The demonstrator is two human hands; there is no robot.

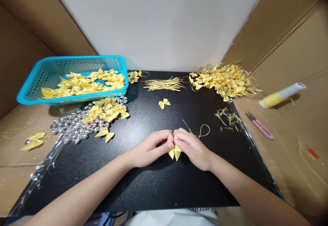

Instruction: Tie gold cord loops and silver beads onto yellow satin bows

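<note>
- We take 12 o'clock as straight away from the person, with the bow in the hands as the centre of the dial.
- Yellow bow (pixel 175 153): located between the two hands, at the near-middle of the black surface (pixel 143 190); its tails point toward 6 o'clock, slightly splayed. The knot is covered by fingers.
- Left hand (pixel 155 147): fingers curled, thumb and forefinger pinching the bow from the 9 o'clock side.
- Right hand (pixel 193 147): likewise curled, pinching from the 3 o'clock side. The fingertips of both meet; we cannot tell what else they grip.
- Principal relation, in our judgement: the needle (pixel 186 124) lies at 1 o'clock from the bow, just beyond the right hand's knuckles. Its long axis runs from 11 to 5 o'clock, and the right hand is the nearer one.
- A thin gold cord (pixel 209 129) loops at 2 o'clock; we cannot confirm whether it passes through the needle's eye.
- A single loose bow (pixel 164 103) rests near 11 o'clock, apart from both hands.
- Outlying stock: silver beads (pixel 73 127) between 9 and 10 o'clock, a blue basket (pixel 30 82) of bows near 10, cut gold strings (pixel 164 84) close to 12, scissors (pixel 262 128) between 2 and 3.
</note>
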